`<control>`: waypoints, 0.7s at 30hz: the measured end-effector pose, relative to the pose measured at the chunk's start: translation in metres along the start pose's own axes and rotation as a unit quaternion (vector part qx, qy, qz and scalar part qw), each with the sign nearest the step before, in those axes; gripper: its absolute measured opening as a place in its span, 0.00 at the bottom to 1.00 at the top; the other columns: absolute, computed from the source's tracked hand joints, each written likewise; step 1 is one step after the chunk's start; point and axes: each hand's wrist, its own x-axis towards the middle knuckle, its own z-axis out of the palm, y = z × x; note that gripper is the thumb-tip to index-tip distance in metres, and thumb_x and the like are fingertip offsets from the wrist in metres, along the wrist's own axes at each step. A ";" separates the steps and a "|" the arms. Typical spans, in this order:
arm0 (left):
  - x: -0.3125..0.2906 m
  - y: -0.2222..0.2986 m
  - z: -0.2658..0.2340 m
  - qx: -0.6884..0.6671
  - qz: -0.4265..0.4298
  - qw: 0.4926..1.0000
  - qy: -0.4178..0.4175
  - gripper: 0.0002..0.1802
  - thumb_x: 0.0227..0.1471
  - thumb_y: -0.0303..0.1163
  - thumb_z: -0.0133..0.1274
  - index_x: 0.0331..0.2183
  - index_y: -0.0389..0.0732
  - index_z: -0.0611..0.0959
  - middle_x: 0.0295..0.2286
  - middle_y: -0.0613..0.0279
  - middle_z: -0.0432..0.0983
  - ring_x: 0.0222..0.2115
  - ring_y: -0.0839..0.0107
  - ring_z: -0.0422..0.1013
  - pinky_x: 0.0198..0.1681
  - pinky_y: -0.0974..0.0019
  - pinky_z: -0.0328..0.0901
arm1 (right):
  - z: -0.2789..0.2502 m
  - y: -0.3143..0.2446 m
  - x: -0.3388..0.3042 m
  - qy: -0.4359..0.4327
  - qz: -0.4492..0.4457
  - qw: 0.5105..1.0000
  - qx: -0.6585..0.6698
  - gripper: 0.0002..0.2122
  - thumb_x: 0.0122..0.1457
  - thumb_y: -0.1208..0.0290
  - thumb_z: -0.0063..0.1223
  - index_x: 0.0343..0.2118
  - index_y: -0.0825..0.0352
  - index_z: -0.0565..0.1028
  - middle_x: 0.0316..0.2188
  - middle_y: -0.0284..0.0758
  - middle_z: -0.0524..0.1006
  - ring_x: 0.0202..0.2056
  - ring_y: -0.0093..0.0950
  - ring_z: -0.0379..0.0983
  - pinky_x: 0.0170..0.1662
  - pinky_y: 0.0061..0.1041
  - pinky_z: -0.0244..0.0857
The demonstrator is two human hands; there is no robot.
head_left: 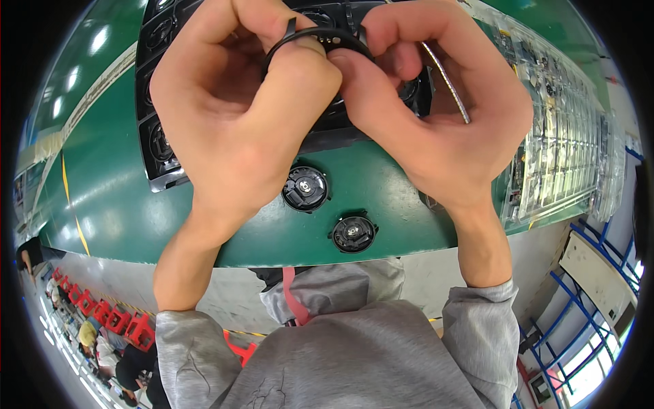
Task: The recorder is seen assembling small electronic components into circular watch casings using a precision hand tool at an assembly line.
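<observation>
Both hands are together at the top, over a black tray (340, 141). Between them they hold a round black watch case (331, 39) with small metallic dots on its inner wall. My left hand (235, 129) pinches its left side, with thumb and bent fingers closed. My right hand (443, 119) grips the right side between thumb and fingers. A thin silver rod (444, 80) also lies across the right hand's palm; its kind is not clear. Nearer to me, two more round black watch cases, one (306, 187) and another (353, 232), lie on the green table.
The green table mat (122, 184) has yellow tape (73, 204) at the left. Several black round parts sit in the tray's pockets. Clear compartment trays (558, 143) with small parts stand at the right. Red stools (117, 319) and people are beyond, lower left.
</observation>
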 end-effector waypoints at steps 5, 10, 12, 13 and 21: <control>0.002 0.003 0.000 -0.052 -0.053 0.997 0.019 0.06 0.56 0.25 0.42 0.30 0.35 0.74 0.29 0.64 0.70 0.29 0.79 0.60 0.35 0.74 0.57 | 0.003 0.013 -0.003 0.002 0.017 0.998 0.061 0.07 0.51 0.82 0.66 0.31 0.70 0.78 0.23 0.28 0.72 0.25 0.15 0.66 0.28 0.16 0.58; 0.003 0.011 0.006 -0.057 -0.118 0.989 0.069 0.09 0.57 0.30 0.42 0.32 0.36 0.74 0.29 0.65 0.70 0.30 0.79 0.64 0.36 0.73 0.60 | 0.010 0.023 -0.004 0.001 0.037 0.986 0.161 0.05 0.54 0.81 0.64 0.32 0.71 0.78 0.24 0.28 0.73 0.26 0.14 0.67 0.29 0.15 0.58; 0.003 0.014 0.005 -0.104 -0.159 0.981 0.045 0.10 0.58 0.32 0.43 0.34 0.36 0.75 0.29 0.65 0.72 0.30 0.79 0.67 0.36 0.72 0.62 | 0.010 0.024 -0.004 0.002 0.045 0.979 0.197 0.04 0.55 0.80 0.64 0.32 0.71 0.78 0.25 0.27 0.74 0.27 0.14 0.67 0.30 0.15 0.59; 0.003 0.013 0.002 -0.105 -0.158 0.981 0.045 0.10 0.58 0.32 0.43 0.34 0.36 0.75 0.29 0.65 0.72 0.30 0.79 0.67 0.36 0.72 0.62 | 0.010 0.024 -0.004 0.002 0.049 0.975 0.216 0.04 0.56 0.80 0.63 0.32 0.71 0.78 0.25 0.27 0.74 0.27 0.14 0.67 0.30 0.15 0.59; 0.004 0.009 0.001 -0.103 -0.170 0.980 0.009 0.17 0.65 0.40 0.43 0.39 0.35 0.78 0.31 0.61 0.78 0.29 0.75 0.72 0.36 0.68 0.67 | 0.012 0.025 -0.001 -0.004 0.068 0.943 0.324 0.06 0.64 0.74 0.56 0.33 0.71 0.78 0.28 0.28 0.77 0.29 0.13 0.69 0.33 0.14 0.61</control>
